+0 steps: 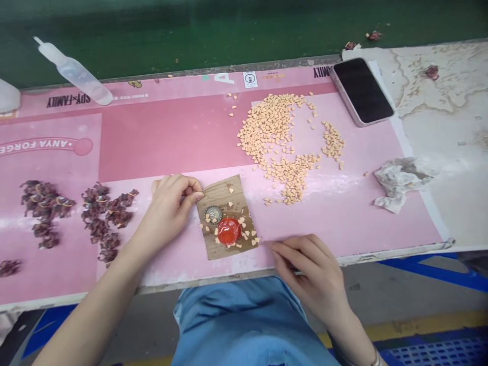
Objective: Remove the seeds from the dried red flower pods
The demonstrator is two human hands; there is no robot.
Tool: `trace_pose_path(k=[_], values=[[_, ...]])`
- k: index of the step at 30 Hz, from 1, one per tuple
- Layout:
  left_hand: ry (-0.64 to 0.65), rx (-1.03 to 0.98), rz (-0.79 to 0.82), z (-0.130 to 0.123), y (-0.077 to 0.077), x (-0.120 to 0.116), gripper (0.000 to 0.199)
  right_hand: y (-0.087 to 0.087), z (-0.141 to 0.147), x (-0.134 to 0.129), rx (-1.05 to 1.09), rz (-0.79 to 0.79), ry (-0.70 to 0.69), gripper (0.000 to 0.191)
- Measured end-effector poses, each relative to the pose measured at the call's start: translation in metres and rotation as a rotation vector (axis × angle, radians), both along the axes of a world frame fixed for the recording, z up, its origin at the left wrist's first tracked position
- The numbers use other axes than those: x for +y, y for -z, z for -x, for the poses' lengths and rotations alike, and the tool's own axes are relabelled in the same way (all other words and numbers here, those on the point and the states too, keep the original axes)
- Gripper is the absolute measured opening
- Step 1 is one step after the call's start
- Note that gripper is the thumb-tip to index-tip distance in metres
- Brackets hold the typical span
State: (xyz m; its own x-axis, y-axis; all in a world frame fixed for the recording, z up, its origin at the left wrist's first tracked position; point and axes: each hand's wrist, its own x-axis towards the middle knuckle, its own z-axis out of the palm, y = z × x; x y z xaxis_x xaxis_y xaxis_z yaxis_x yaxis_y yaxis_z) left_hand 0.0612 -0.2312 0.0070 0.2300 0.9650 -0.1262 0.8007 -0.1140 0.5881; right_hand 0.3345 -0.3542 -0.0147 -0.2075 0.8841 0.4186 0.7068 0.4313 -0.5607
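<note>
Closest to me, my blue smock [247,325] fills the bottom of the view, just short of the table's near edge. Going left to right across the pink printed mat [152,152], clusters of dried dark-red flowers [48,206] lie at the left, and past the mat's far edge a plastic squeeze bottle [74,73] lies on its side. Next comes my left hand [170,208], its grip narrow, thumb and fingertips [196,185] pinched on the far left corner of a torn piece of cardboard [227,218]. On that cardboard, a ribbed metal bottle cap [212,214] sits just beside a glossy red dome [229,230], with small peach chips [244,235] scattered around both. My right hand [308,274] rests open and loosely curled — holding nothing, its fingertips [269,245] just beside the cardboard's near right corner. Farther right, a large spread of the same peach chips [274,137] covers the mat. Beyond that, a phone [362,91] lies face up at the far edge, and a crumpled tissue [400,183] sits on the mat's right edge — beside a stained pale board [450,127].
</note>
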Motion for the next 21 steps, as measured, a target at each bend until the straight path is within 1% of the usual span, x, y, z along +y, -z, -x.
trace_pose_path(k=[5,9,11,13,15,17,18,19,21], values=[[0.010,0.018,-0.011,0.001,0.002,0.000,0.023,0.000,-0.027,0.008,-0.106,-0.072,0.094,0.023],[0.016,0.028,-0.027,0.003,0.006,0.002,0.024,0.000,-0.043,0.018,-0.160,-0.124,0.134,0.021],[0.021,0.024,-0.034,0.005,0.003,0.001,0.026,-0.001,-0.048,0.025,-0.177,-0.144,0.147,0.018],[0.037,0.027,-0.065,0.013,-0.005,-0.003,0.032,-0.001,-0.049,0.031,-0.195,-0.153,0.140,0.016],[0.062,0.086,-0.166,0.026,-0.017,-0.013,0.034,-0.001,-0.048,0.037,-0.211,-0.144,0.105,0.012],[0.072,0.216,-0.271,0.046,-0.027,-0.027,0.029,-0.001,-0.047,0.043,-0.222,-0.129,0.056,0.009],[0.058,0.292,-0.305,0.058,-0.030,-0.037,0.026,-0.001,-0.046,0.045,-0.227,-0.121,0.036,0.008],[0.028,0.362,-0.316,0.069,-0.032,-0.047,0.023,-0.001,-0.045,0.047,-0.231,-0.114,0.024,0.009],[-0.080,0.462,-0.323,0.091,-0.028,-0.070,0.022,0.000,-0.044,0.052,-0.240,-0.110,0.017,0.010]])
